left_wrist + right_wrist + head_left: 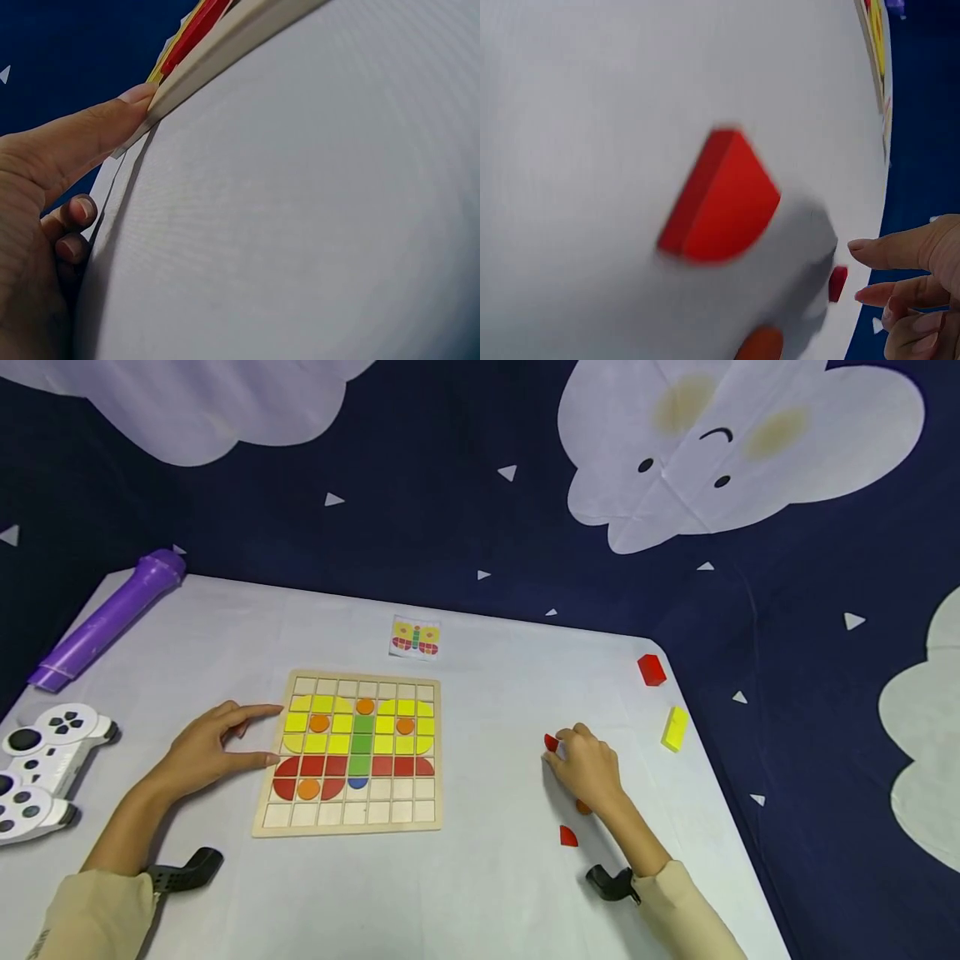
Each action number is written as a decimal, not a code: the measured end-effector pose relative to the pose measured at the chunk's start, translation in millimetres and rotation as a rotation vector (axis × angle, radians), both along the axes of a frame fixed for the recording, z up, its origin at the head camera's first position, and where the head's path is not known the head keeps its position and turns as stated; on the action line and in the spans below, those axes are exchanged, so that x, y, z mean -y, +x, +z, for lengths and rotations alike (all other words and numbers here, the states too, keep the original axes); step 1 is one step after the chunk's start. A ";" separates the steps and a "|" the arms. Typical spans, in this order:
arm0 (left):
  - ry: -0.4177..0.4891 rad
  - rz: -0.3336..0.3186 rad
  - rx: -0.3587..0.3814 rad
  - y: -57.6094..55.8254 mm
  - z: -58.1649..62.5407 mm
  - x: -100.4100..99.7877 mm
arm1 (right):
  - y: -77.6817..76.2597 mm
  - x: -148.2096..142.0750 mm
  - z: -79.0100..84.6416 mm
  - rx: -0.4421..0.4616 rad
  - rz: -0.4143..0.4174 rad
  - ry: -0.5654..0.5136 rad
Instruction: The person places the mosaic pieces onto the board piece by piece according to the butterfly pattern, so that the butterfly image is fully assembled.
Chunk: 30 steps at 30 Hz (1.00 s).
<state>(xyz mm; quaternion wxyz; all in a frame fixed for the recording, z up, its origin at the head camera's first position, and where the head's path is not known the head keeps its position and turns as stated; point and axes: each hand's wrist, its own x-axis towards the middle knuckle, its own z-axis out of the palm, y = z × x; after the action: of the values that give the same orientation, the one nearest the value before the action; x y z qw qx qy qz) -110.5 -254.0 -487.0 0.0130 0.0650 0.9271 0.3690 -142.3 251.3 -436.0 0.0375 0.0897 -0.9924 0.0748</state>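
My left hand (204, 745) is at the left side of a wooden grid board (345, 827), thumb and index finger spread along its edge. In the left wrist view the thumb (112, 124) touches the board's rim. Yellow, red, green, orange and blue tiles form a butterfly on the board; its lower right cells are bare wood. My right hand (588, 768) reaches over a small red piece (551, 742) on the table. In the right wrist view its thumb and fingers are apart beside that piece. A red quarter-round tile (568, 837) and an orange disc (583, 807) lie near the wrist.
A butterfly picture card (416, 637) lies behind the board. At the right edge are red pieces (651, 670) and yellow pieces (675, 729). A purple microphone (112, 618) and a white game controller (52, 768) lie on the left.
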 end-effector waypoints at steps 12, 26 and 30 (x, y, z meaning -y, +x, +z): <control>-0.013 0.005 0.008 -0.3 0.5 -0.8 | -8.4 -10.0 -11.2 0.052 -0.042 -0.053; -0.017 0.006 0.032 -0.5 2.0 -1.8 | -4.8 -3.3 -14.6 0.021 0.029 -0.140; -0.018 0.004 0.027 -0.5 1.5 -1.8 | -0.1 7.0 -14.2 -0.020 0.109 -0.167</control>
<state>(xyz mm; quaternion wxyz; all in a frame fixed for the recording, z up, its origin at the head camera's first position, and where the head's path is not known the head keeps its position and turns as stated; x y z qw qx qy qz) -111.0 -252.2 -485.5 0.0256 0.0580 0.9301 0.3618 -142.4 244.4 -450.2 0.0505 0.1410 -0.9760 0.1581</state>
